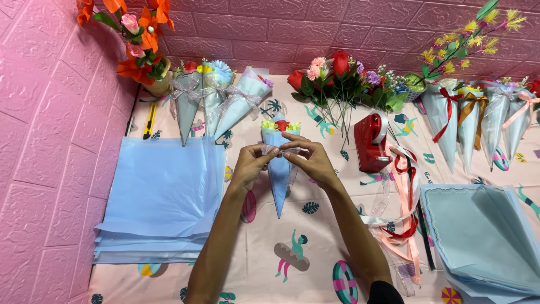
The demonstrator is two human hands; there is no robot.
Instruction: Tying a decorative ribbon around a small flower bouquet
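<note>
A small blue paper cone bouquet (279, 169) is held upright above the patterned tablecloth (315, 247). A sheer ribbon (275, 149) around it is pinched by the left hand (251, 165) and right hand (311, 159), fingertips pressed together.

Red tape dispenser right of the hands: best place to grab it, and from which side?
Take the red tape dispenser by its upright body, across the two flat side faces, coming down from above. It stands on the table clear of both hands; loose flower stems lie on its left and ribbons trail to its right, so a top approach likely snags least.
</note>
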